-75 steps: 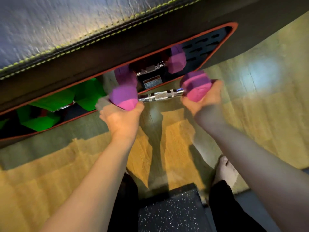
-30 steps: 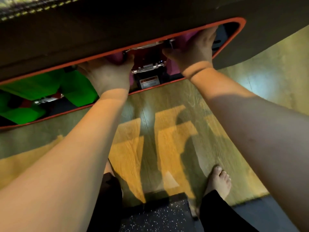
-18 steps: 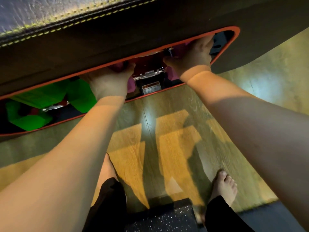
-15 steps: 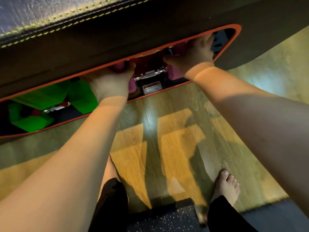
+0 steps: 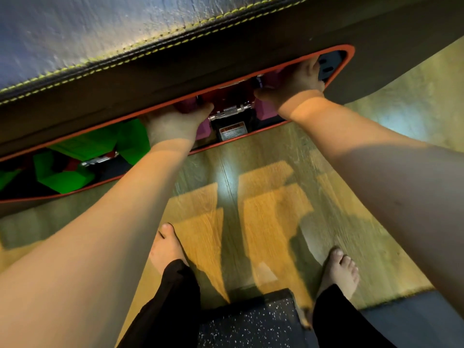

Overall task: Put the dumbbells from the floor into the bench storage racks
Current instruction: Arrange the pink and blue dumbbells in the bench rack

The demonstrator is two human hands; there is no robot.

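Note:
Both my hands reach into the orange-rimmed storage opening (image 5: 350, 59) in the side of the black bench. My left hand (image 5: 173, 124) grips the left head of a purple dumbbell (image 5: 187, 104), and my right hand (image 5: 293, 82) grips its right head. Its handle is mostly hidden under the opening's upper rim. Just below it, a second purple dumbbell (image 5: 229, 112) lies in the rack with its chrome handle showing. Green dumbbells (image 5: 72, 172) fill the left part of the opening.
The bench's padded top (image 5: 100, 33) with yellow stitching overhangs the opening. Wooden floor (image 5: 251, 197) lies between bench and my bare feet (image 5: 341, 270). A dark speckled mat (image 5: 251, 322) sits at the bottom edge. A warning label (image 5: 232, 130) is inside the rack.
The purple dumbbell went from in front of the bench up into the opening with both hands on it. Over the last second the hands have stayed in place; only the view shifted.

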